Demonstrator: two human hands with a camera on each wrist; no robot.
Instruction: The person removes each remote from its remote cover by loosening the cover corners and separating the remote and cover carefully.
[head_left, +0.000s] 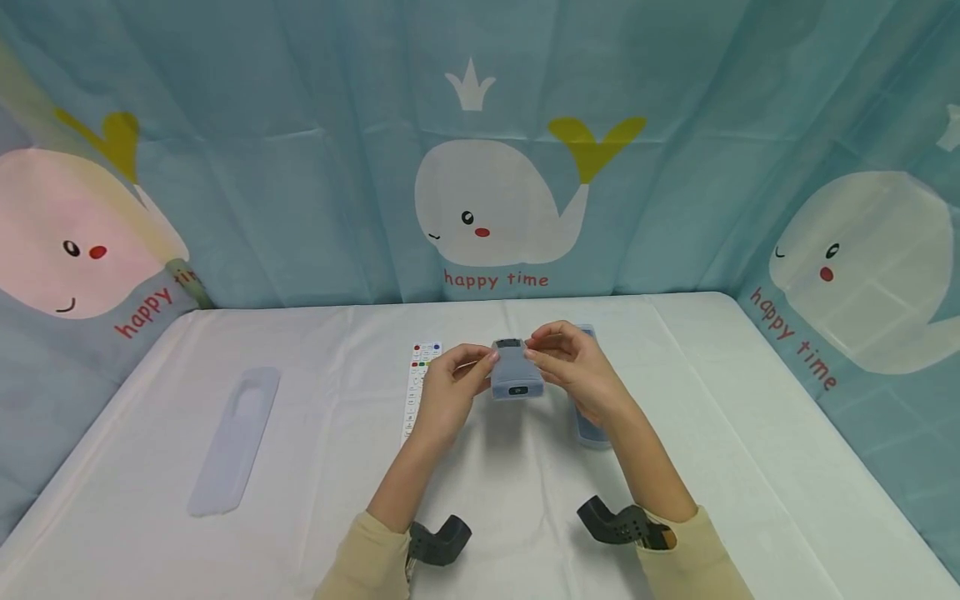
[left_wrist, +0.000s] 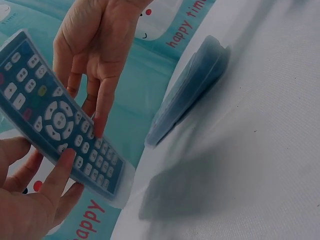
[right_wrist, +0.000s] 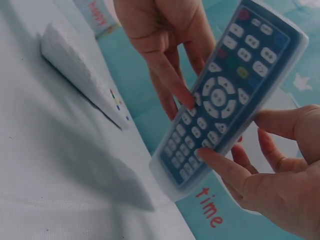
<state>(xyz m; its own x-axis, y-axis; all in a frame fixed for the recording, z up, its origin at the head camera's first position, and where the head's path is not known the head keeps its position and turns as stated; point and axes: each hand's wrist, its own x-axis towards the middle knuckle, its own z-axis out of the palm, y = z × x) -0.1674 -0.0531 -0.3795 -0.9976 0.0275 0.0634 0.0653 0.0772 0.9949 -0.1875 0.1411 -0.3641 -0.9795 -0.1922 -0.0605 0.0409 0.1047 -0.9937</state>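
Observation:
Above the middle of the table, both hands hold a blue-faced remote control (head_left: 517,375) inside a translucent cover. Its button face, with a round pad and rows of white keys, shows in the left wrist view, where the remote (left_wrist: 60,117) is tilted. My left hand (head_left: 450,392) pinches one long side with thumb and fingers. On the opposite side my right hand (head_left: 585,375) grips it the same way, as the right hand (right_wrist: 280,175) in the right wrist view shows. Fingertips of both hands lie over the keys.
A white remote control (head_left: 416,383) lies partly behind the left hand. Behind the right forearm lies another covered blue remote (head_left: 592,432). An empty-looking translucent cover (head_left: 236,442) rests at the left of the white-clothed table (head_left: 750,467). Whale-print curtains (head_left: 337,208) stand around it.

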